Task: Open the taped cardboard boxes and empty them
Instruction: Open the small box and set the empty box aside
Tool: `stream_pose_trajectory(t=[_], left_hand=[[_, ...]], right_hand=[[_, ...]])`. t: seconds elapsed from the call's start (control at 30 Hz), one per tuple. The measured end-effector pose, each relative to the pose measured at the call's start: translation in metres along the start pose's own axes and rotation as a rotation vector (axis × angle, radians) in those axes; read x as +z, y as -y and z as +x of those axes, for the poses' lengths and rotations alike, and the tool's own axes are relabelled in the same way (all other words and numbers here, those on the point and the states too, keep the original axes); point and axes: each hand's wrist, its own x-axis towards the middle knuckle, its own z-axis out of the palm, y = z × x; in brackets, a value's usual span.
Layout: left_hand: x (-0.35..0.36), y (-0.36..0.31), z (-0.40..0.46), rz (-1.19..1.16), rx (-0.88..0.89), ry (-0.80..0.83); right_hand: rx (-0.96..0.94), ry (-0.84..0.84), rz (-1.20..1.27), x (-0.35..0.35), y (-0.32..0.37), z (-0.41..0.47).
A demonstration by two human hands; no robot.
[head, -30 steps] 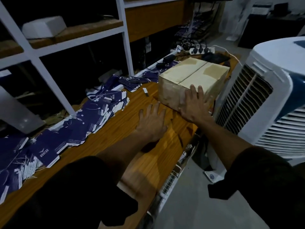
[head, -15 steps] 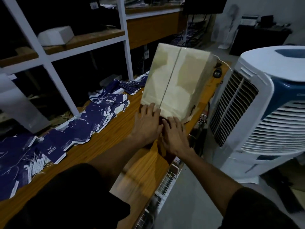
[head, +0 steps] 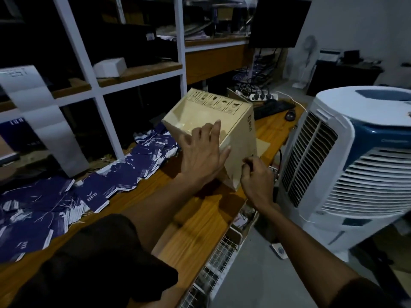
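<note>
Tan cardboard box (head: 224,121) tipped up on 1 lower corner on the wooden table (head: 200,221), near the table's right edge, just past frame centre toward 12 o'clock. Upper face tilted toward the camera, smooth and pale, with a glossy strip of clear tape catching light near its lower edge. Row of 5 dark handling symbols printed along the far top edge of that face; small dark logo on the right side panel at 3 o'clock of the box. Lower corner touching the tabletop at roughly 6 o'clock of the box, with a flat piece of cardboard (head: 262,145) lying on the table just behind it at 4 o'clock. Left hand (head: 201,156) pressed flat against the tilted face, palm on the cardboard, fingers spread and extended up toward 12 o'clock, thumb out toward the box's right edge. Right hand (head: 255,174) at the lower right edge of the box, at 5 o'clock of it, fingers curled in and pinched together at the edge; what sits between the fingertips too small to tell. Both forearms bare, dark sleeves at the bottom of the frame. Scatter of navy blue printed tags (head: 124,174) along the table at 9 o'clock of the box, white and blue air cooler (head: 355,163) standing at 3 o'clock, apart from the table.
</note>
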Motion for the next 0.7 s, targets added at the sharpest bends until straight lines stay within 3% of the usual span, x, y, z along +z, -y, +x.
stream_pose_trajectory(t=[0.2, 0.37, 0.47, 0.6, 0.7], left_hand=[[-0.023, 0.019, -0.018, 0.073, -0.119, -0.161], [-0.051, 0.013, -0.011, 0.125, -0.031, -0.245], [-0.043, 0.011, -0.01, 0.142, -0.006, -0.03], [0.001, 0.032, -0.041, -0.004, -0.199, 0.452], [0.021, 0.045, -0.065, 0.012, -0.307, 0.564]], right_hand=[[0.004, -0.143, 0.138, -0.007, 0.026, 0.016], [-0.04, -0.253, 0.271, -0.012, 0.044, 0.029], [-0.066, -0.245, 0.293, -0.014, 0.05, 0.034], [-0.131, -0.084, 0.237, -0.007, 0.045, 0.036], [-0.175, -0.028, 0.192, -0.002, 0.039, 0.037]])
